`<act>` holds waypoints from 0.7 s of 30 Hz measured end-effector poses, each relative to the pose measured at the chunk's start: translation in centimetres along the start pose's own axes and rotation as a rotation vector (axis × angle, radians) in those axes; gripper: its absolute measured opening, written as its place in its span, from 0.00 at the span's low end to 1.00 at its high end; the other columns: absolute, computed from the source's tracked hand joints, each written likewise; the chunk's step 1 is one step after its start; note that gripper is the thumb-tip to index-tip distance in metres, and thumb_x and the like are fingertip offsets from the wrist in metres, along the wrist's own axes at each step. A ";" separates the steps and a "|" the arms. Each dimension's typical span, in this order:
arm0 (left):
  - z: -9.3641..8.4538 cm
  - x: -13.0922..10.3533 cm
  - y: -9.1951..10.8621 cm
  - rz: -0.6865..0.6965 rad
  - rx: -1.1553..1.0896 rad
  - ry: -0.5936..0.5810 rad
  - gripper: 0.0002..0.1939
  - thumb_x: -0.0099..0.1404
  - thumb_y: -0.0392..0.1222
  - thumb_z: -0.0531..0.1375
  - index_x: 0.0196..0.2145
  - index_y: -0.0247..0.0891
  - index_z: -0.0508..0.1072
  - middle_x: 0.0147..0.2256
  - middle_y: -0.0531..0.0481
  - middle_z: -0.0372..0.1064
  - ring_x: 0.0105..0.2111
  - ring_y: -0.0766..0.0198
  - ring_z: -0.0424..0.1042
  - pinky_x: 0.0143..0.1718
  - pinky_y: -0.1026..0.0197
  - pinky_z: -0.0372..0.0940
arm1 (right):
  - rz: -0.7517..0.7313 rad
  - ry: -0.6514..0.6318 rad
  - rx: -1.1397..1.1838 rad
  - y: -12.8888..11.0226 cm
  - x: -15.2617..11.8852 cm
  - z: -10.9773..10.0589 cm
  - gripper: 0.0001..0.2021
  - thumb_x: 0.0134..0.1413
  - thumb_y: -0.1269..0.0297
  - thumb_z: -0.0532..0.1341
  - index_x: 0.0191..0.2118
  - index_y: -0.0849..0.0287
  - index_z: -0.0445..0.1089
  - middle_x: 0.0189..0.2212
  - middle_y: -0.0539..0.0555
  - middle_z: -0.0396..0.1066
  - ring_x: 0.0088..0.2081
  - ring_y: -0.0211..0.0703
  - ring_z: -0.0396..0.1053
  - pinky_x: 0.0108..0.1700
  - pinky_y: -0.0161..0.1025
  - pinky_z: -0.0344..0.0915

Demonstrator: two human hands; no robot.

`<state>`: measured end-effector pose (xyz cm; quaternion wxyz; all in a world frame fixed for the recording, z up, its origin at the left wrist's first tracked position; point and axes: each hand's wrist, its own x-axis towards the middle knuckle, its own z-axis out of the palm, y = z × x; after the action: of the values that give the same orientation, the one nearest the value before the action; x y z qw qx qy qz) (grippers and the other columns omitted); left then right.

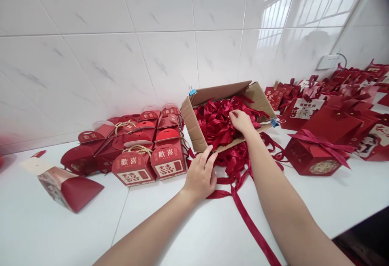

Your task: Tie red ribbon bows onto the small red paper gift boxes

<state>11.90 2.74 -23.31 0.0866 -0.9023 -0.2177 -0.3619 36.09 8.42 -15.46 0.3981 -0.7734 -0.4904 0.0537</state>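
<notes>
A cardboard box [194, 130] stands open against the wall, heaped with loops of dark red satin ribbon [217, 118]. Inside it, my right hand [241, 121] pinches at the ribbon with thumb and forefinger closed. My left hand [200, 175] rests at the box's near edge, fingers stretched and slightly apart, the tips by the rim. More ribbon spills over the front onto the table, and one long strand [251, 223] runs towards me between my forearms. Blue binder clips [192, 92] sit on the box's corners.
Red gift boxes [168, 156] with rope handles crowd the left side. Farther left, a red tapered carton [75, 191] lies on the white table [85, 237]. On the right are a ribbon-tied box [319, 154] and many red bags [334, 116]. A white tiled wall [164, 63] stands behind.
</notes>
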 end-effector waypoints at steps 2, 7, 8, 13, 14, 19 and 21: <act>0.0 -0.1 0.1 -0.003 -0.016 -0.009 0.31 0.55 0.28 0.53 0.58 0.33 0.57 0.59 0.33 0.56 0.51 0.48 0.64 0.50 0.47 0.65 | 0.023 -0.035 -0.016 0.1 0.2 0.4 0.15 0.62 0.56 0.56 0.45 0.62 0.70 0.42 0.56 0.72 0.44 0.43 0.70 0.49 0.48 0.66; 0.2 -0.3 0.3 -0.032 -0.044 -0.038 0.34 0.54 0.27 0.52 0.60 0.35 0.54 0.59 0.34 0.56 0.51 0.47 0.65 0.49 0.46 0.65 | 0.066 -0.076 -0.005 0.2 0.6 0.6 0.14 0.59 0.58 0.60 0.44 0.64 0.69 0.40 0.55 0.72 0.41 0.41 0.71 0.46 0.46 0.68; 0.2 -0.4 0.3 -0.041 -0.053 -0.050 0.35 0.53 0.27 0.52 0.60 0.36 0.54 0.59 0.34 0.55 0.52 0.46 0.64 0.50 0.45 0.64 | 0.067 -0.077 0.007 0.2 0.7 0.5 0.15 0.57 0.59 0.61 0.45 0.64 0.70 0.38 0.55 0.73 0.39 0.41 0.71 0.44 0.44 0.68; 0.2 -0.5 0.4 -0.070 -0.083 -0.077 0.37 0.51 0.26 0.52 0.60 0.36 0.54 0.61 0.35 0.54 0.54 0.46 0.62 0.52 0.44 0.63 | 0.007 -0.038 0.085 -0.4 0.4 -0.7 0.14 0.51 0.64 0.63 0.43 0.65 0.73 0.28 0.54 0.74 0.30 0.39 0.71 0.37 0.36 0.66; 0.1 -0.5 0.5 -0.071 -0.085 -0.078 0.37 0.51 0.26 0.52 0.60 0.35 0.54 0.61 0.35 0.53 0.55 0.46 0.62 0.52 0.44 0.63 | -0.012 -0.015 0.100 -0.6 0.2 -1.1 0.14 0.51 0.64 0.62 0.44 0.64 0.73 0.28 0.54 0.74 0.29 0.39 0.70 0.36 0.35 0.66; 0.0 -0.5 0.5 -0.071 -0.096 -0.096 0.36 0.50 0.26 0.52 0.59 0.32 0.57 0.63 0.34 0.50 0.57 0.46 0.58 0.54 0.44 0.62 | -0.128 0.113 0.139 -1.9 -0.5 -2.9 0.14 0.49 0.62 0.61 0.41 0.63 0.72 0.34 0.55 0.74 0.32 0.40 0.69 0.38 0.36 0.66; 0.0 -0.5 0.4 -0.073 -0.103 -0.103 0.37 0.50 0.25 0.53 0.59 0.31 0.57 0.63 0.33 0.49 0.58 0.45 0.58 0.55 0.44 0.61 | -0.183 0.139 0.128 -2.2 -0.8 -3.7 0.12 0.48 0.60 0.61 0.38 0.61 0.72 0.35 0.55 0.73 0.36 0.44 0.69 0.41 0.39 0.66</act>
<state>11.77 2.20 -23.59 0.0156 -0.9144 -0.2359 -0.3287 35.89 6.14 -11.72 0.4827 -0.7004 -0.5257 -0.0054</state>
